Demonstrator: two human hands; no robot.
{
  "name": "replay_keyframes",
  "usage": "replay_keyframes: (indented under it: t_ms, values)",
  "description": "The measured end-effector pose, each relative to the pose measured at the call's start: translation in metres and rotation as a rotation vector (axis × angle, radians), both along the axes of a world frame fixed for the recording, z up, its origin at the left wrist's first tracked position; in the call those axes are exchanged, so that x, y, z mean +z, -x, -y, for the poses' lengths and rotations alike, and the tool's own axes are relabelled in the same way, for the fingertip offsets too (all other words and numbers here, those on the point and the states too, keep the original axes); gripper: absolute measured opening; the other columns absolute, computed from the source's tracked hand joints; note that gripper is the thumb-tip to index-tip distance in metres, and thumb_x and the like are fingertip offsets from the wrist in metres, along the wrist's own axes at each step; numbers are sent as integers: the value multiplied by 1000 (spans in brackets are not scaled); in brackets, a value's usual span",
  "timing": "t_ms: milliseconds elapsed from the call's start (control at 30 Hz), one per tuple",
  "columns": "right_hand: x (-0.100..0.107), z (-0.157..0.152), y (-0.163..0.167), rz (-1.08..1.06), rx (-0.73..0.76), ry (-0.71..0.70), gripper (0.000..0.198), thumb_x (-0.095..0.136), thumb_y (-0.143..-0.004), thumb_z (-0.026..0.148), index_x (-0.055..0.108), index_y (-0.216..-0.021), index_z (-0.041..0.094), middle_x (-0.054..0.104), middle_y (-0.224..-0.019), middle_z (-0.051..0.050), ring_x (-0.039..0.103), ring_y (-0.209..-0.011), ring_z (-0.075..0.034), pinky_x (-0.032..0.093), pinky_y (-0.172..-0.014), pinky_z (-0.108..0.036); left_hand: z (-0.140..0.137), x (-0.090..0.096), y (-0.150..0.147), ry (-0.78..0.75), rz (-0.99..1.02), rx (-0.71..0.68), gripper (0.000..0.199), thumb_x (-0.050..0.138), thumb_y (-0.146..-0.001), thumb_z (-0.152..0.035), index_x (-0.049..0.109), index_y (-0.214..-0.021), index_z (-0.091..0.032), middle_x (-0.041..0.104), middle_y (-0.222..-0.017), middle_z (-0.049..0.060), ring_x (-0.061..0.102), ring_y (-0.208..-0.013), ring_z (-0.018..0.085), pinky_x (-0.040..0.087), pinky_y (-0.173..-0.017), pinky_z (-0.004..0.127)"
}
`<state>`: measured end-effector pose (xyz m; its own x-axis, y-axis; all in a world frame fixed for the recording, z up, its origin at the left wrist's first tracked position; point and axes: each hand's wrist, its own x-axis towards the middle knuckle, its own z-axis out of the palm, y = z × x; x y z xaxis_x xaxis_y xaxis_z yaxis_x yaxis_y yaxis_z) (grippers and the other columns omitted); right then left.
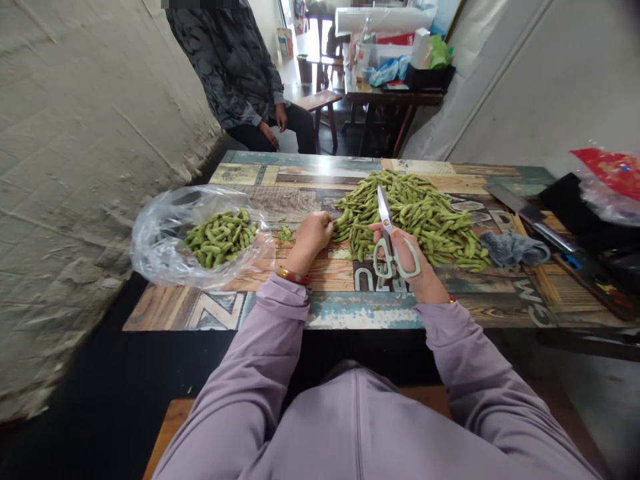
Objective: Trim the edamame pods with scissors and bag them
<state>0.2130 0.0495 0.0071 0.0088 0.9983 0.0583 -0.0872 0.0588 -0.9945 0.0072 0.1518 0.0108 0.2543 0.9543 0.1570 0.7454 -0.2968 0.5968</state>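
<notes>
A big heap of green edamame pods (440, 223) lies on the patterned wooden table. At its left edge is my left hand (313, 233), fingers curled closed; whatever they pinch is hidden. My right hand (425, 280), in front of the heap, holds scissors (385, 208) with pale green handles. Their blades point away from me and look closed together. To the left, a clear plastic bag (155, 233) lies spread with its mouth wide, and more edamame pods (220, 240) are inside it. A few green trimmings (285, 233) lie between the bag and my left hand.
A grey cloth (515, 249) lies right of the heap, with a cleaver (517, 203) beyond it. Dark bags and red packaging (610, 173) crowd the table's right end. Across the table a person (235, 73) sits by the wall. Behind stands another cluttered table (395, 97).
</notes>
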Motion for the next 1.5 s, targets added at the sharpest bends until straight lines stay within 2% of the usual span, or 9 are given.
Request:
replay_keyframes:
  t_ms: [200,333,433,633,833,1033,1200,1333,1500]
  values:
    - [7,10,7,15,176,6,55,63,-84,62,62,-117,19,65,-90,-3,60,-54,-10,45,-42,-23,46,8,14,443,936,-54,24,71,-76,-38,64,-80,-15,45,-54,-5,35,-44,6,25,-47,21]
    - [17,-3,18,36,157,10,54,70,-80,60,61,-113,19,68,-90,-3,64,-55,-11,48,-42,-21,64,13,16,556,1150,-16,31,78,-68,-39,59,-78,-16,36,-51,-9,26,-42,3,21,-44,19]
    - [26,-21,26,145,58,-72,50,74,-76,57,61,-107,20,68,-89,-2,63,-52,-10,44,-37,-19,64,16,15,538,1180,-4,31,78,-68,-38,57,-77,-16,37,-52,-9,27,-42,3,21,-45,19]
    - [29,-38,40,289,58,-210,43,75,-76,47,57,-105,21,66,-87,0,69,-60,-15,54,-47,-23,67,17,12,506,1048,-65,29,74,-74,-40,60,-79,-15,39,-53,-7,28,-45,4,16,-46,21]
    - [22,-31,37,340,91,-191,26,65,-83,33,55,-103,21,61,-78,3,68,-57,-14,57,-50,-24,67,15,10,540,962,-116,31,72,-76,-44,61,-80,-15,36,-49,-9,23,-43,4,14,-45,22]
    - [24,-23,35,329,276,-113,19,61,-81,25,56,-99,21,59,-80,3,67,-56,-12,57,-51,-24,63,12,13,334,720,-185,28,72,-77,-41,72,-81,-14,68,-75,3,56,-69,13,41,-67,25]
    - [16,-23,40,309,227,-110,21,64,-83,28,58,-101,21,60,-78,4,66,-55,-11,58,-54,-24,64,17,13,321,563,-290,18,71,-78,-32,74,-78,-14,71,-75,3,61,-73,15,43,-73,27]
    - [15,-24,38,255,216,-101,33,70,-82,39,60,-108,21,62,-81,3,66,-59,-12,59,-56,-25,65,17,12,340,641,-246,17,73,-77,-31,74,-78,-14,69,-73,2,57,-70,13,41,-69,25]
    - [32,-22,26,315,135,-148,46,68,-85,47,61,-122,21,63,-89,-1,64,-59,-13,51,-47,-24,65,14,16,531,1073,-55,28,80,-71,-39,68,-83,-15,54,-63,-3,36,-50,5,24,-48,21]
